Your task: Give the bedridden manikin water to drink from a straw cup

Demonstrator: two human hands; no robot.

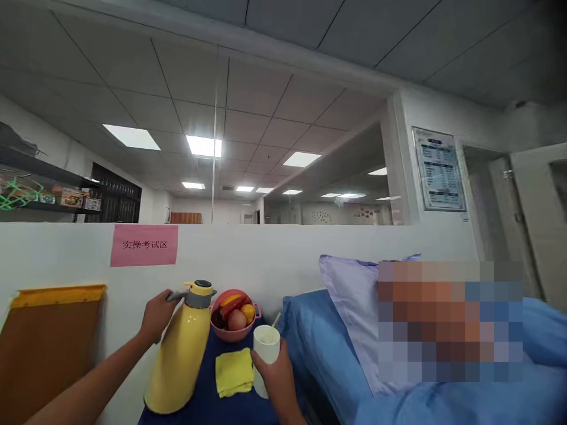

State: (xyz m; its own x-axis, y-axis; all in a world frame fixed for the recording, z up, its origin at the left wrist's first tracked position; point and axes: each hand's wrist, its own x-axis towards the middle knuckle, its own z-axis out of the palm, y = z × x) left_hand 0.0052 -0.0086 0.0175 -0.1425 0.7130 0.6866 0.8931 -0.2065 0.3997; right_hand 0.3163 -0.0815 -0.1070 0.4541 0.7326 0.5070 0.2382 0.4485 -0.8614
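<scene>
My left hand [156,316] is closed around the grey handle of a tall yellow thermos jug [181,354], which stands upright on a dark blue table top [208,401]. My right hand [275,373] is wrapped round a white cup [266,345] just right of the jug, held upright over the table. A folded yellow cloth [234,372] lies between jug and cup. Behind them sits a pink bowl [220,330] holding several pieces of fruit.
A person lies in a bed with blue sheets [319,348] and a lilac pillow [349,295] to the right. A white partition wall [266,248] with a pink paper sign [144,245] runs behind. A brown board [48,348] leans at the left.
</scene>
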